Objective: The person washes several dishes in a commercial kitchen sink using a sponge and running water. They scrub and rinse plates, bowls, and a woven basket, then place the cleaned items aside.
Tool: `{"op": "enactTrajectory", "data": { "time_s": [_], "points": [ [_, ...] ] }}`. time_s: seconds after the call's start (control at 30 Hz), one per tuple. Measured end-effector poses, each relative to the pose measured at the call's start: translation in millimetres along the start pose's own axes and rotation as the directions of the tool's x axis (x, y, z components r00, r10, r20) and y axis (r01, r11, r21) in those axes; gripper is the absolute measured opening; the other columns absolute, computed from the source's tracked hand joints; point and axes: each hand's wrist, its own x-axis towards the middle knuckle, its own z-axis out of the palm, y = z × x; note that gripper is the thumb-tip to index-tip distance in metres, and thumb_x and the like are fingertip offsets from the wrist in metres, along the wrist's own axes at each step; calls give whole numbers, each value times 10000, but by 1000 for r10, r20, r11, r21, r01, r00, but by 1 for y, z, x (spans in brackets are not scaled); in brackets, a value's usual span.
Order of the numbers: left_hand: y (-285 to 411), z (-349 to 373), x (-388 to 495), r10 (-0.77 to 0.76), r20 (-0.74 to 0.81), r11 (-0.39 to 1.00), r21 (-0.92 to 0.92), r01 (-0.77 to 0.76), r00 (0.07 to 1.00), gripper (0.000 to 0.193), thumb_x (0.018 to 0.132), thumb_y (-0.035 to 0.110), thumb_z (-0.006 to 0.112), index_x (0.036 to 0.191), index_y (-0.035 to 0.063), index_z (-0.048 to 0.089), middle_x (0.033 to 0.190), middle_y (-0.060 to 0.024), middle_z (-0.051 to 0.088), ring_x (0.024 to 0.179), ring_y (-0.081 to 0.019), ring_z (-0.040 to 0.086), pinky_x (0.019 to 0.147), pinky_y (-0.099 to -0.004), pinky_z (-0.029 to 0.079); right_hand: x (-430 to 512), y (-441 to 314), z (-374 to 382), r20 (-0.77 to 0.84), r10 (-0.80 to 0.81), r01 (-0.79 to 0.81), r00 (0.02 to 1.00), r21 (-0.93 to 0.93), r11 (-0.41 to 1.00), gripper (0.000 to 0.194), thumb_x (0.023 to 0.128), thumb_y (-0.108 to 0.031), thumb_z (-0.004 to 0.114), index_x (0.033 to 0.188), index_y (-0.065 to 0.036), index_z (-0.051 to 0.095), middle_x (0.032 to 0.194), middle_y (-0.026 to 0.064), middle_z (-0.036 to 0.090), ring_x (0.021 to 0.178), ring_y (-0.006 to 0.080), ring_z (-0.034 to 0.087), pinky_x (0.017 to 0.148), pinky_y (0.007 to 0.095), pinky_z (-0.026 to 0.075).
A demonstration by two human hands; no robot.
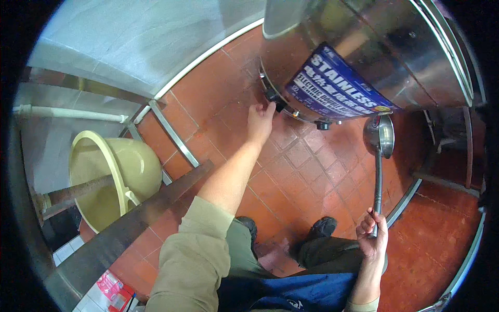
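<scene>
My left hand (260, 121) reaches out to the lower rim of a large stainless-steel electric cooking pot (362, 58), where its thumb and fingertips grip a black control knob (275, 102). Further right along the same rim sit an indicator light (296, 113) and a second black knob (322, 125). A blue label (339, 84) bearing writing covers part of the pot's side. Held in my right hand (372, 234) is a stainless-steel ladle (377, 183), gripped near its handle's end. Its round bowl (379, 136) is just below the label's right corner in view.
A pale yellow plastic bucket (144, 163) lies tipped on the left, behind a metal frame bar (132, 210). Red floor tiles (273, 183) spread underfoot. Metal legs and a rail (446, 183) stand at right. A white pipe (74, 112) runs by the wall. Pink and red packets (115, 290) lie lower left.
</scene>
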Motion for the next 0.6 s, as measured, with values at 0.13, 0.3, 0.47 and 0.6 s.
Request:
{"op": "enactTrajectory", "data": {
  "time_s": [0.13, 0.3, 0.47, 0.6],
  "points": [
    [-19, 25, -56, -151, 340, 969, 238, 70, 928, 449, 872, 469, 611, 935, 25, 589, 801, -58, 632, 618, -146, 606, 556, -311, 474, 0, -2, 1, 34, -4, 1, 999, 66, 998, 196, 906, -187, 556, 1028, -33, 566, 624, -23, 482, 485, 91, 432, 494, 244, 334],
    [-7, 89, -89, -3, 394, 963, -248, 109, 919, 383, 873, 363, 663, 993, 18, 546, 778, -23, 603, 632, -96, 559, 509, -225, 435, -2, -9, -6, 17, -4, 3, 1000, 70, 998, 194, 909, -184, 546, 1029, -32, 565, 619, -25, 475, 488, 85, 437, 496, 241, 336],
    [2, 115, -84, -46, 408, 967, -212, 144, 912, 295, 909, 328, 620, 921, 45, 538, 762, -5, 591, 630, -82, 553, 497, -220, 433, -3, -15, -17, 12, -5, 4, 1000, 57, 998, 199, 908, -184, 546, 1031, -28, 561, 614, -25, 471, 489, 82, 438, 494, 237, 335],
    [5, 114, -81, -63, 453, 963, -206, 173, 889, 302, 931, 346, 581, 880, 50, 547, 761, 0, 594, 651, -84, 575, 507, -228, 445, -2, -21, -23, 6, -15, 15, 1000, 71, 997, 221, 909, -188, 546, 1053, -20, 545, 617, -23, 477, 483, 84, 441, 493, 238, 338]
  ]
}}
